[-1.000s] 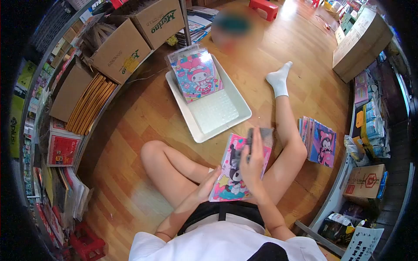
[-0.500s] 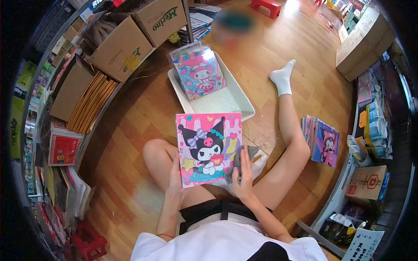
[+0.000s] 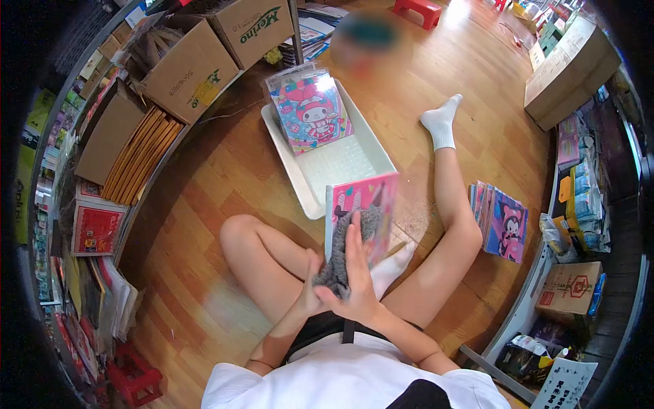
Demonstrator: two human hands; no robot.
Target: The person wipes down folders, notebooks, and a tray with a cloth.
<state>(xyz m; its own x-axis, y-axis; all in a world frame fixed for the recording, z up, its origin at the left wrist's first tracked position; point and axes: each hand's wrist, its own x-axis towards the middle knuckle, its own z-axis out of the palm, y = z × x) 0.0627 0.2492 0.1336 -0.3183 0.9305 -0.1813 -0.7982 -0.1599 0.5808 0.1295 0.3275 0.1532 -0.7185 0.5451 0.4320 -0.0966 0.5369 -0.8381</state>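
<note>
A pink canvas picture [image 3: 351,193] with gem-like cartoon art stands tilted in front of me, turned so that its left side edge shows. My left hand [image 3: 313,290] holds it by the lower left edge, its fingers partly hidden. A fluffy grey cloth [image 3: 335,262] lies over the picture's front and left edge. My right hand [image 3: 357,276] presses this cloth against the picture, fingers stretched upward and thumb pointing toward my left hand. Beyond the picture is a white tray [image 3: 300,187], with a wrapped cartoon picture [image 3: 315,116] in its far end.
On the wooden floor to the right stands a stack of cartoon pictures [image 3: 505,228], beside my leg. Shelves with cardboard boxes [image 3: 191,71] and brown envelopes [image 3: 143,160] line the left. A red stool [image 3: 417,12] stands at the back; packed goods [image 3: 586,198] fill the right shelf.
The picture has turned from facing me to edge-on and shifted right. My right hand and the cloth moved left to its left edge; my left hand moved right and lower.
</note>
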